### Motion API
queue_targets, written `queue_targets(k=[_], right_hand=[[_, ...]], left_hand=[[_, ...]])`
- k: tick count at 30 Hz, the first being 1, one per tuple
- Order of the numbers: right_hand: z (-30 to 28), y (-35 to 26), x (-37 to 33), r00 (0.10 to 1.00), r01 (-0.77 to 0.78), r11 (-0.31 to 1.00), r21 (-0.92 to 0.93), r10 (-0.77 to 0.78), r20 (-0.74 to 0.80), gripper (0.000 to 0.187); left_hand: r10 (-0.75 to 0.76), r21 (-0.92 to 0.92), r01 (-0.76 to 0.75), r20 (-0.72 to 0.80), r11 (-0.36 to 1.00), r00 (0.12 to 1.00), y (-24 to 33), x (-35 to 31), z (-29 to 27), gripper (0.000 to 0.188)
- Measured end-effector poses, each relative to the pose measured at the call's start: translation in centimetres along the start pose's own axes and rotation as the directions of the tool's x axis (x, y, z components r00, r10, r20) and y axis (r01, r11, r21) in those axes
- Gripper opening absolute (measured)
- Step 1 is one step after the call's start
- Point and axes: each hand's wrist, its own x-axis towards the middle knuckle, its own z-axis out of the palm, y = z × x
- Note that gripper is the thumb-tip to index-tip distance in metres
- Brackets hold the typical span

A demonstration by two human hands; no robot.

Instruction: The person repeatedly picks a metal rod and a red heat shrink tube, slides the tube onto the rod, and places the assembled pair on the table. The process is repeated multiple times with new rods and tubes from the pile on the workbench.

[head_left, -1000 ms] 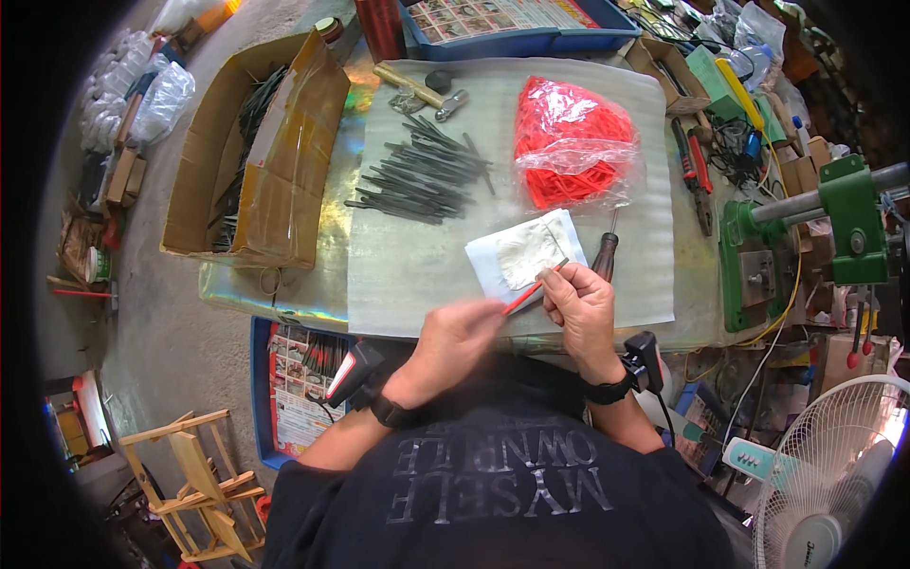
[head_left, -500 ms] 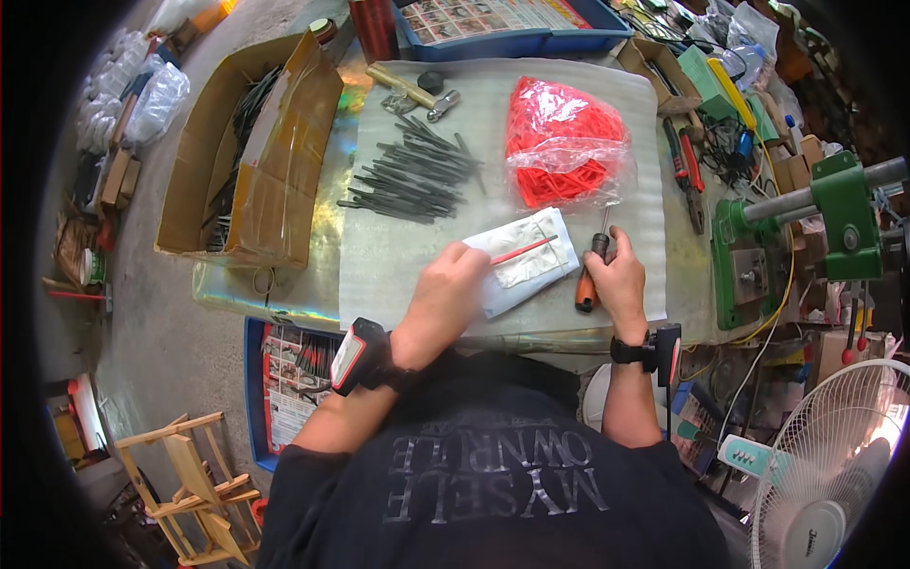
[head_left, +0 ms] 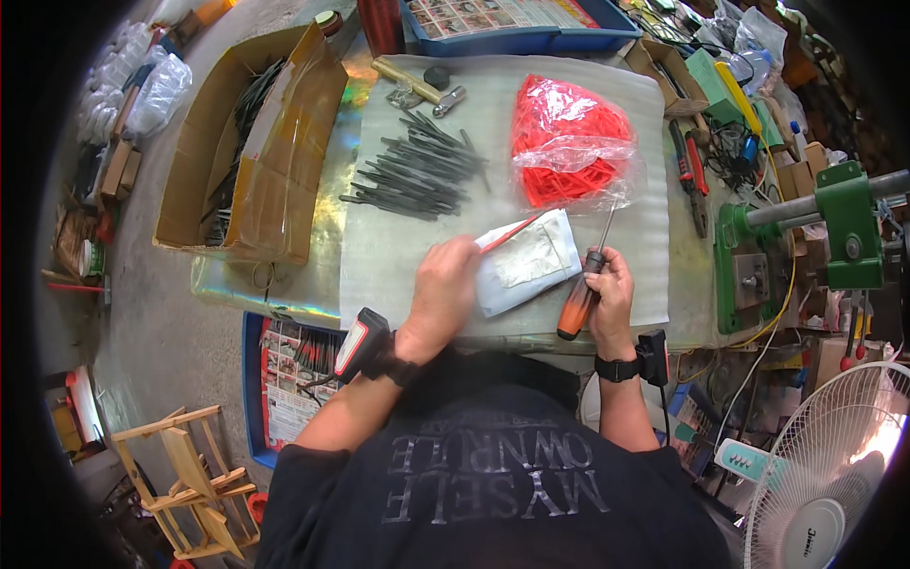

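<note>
My left hand (head_left: 443, 289) is closed on one end of a thin red strip (head_left: 512, 233), which points up and right over a white packet (head_left: 507, 296) with a greyish patch on top. Blur hides some of those fingers. In my right hand (head_left: 611, 292) is a screwdriver (head_left: 577, 308) with an orange and black handle, its metal shaft pointing away from me just right of the packet. Beyond them lies a clear plastic bag of red strips (head_left: 569, 142). To its left is a loose pile of dark, narrow strips (head_left: 422, 171).
A cardboard box (head_left: 289, 152) of dark strips stands at the left. A hammer (head_left: 417, 83) lies at the back, and red-handled pliers (head_left: 690, 175) at the right. A green metal press (head_left: 848, 228) stands at the right edge, above a white fan (head_left: 825, 474).
The red strip has tipped up more steeply and shifted slightly left with my left hand. In my right hand, the screwdriver's handle has swung down and left, showing more of it.
</note>
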Motion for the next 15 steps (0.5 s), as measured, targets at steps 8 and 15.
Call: queue_targets(k=[8, 15], right_hand=[[-0.2, 1.0, -1.8, 0.998, 0.061, 0.998, -0.016, -0.061, -0.035, 0.043], [-0.4, 1.9, -4.4, 0.996, 0.045, 0.998, 0.038, -0.042, -0.074, 0.044]], left_hand=[[0.004, -0.033, -0.004, 0.008, 0.999, 1.000, -0.5, 0.2, 0.0, 0.010], [0.073, -0.042, -0.071, 0.056, 0.997, 0.996, -0.8, 0.8, -0.1, 0.009]])
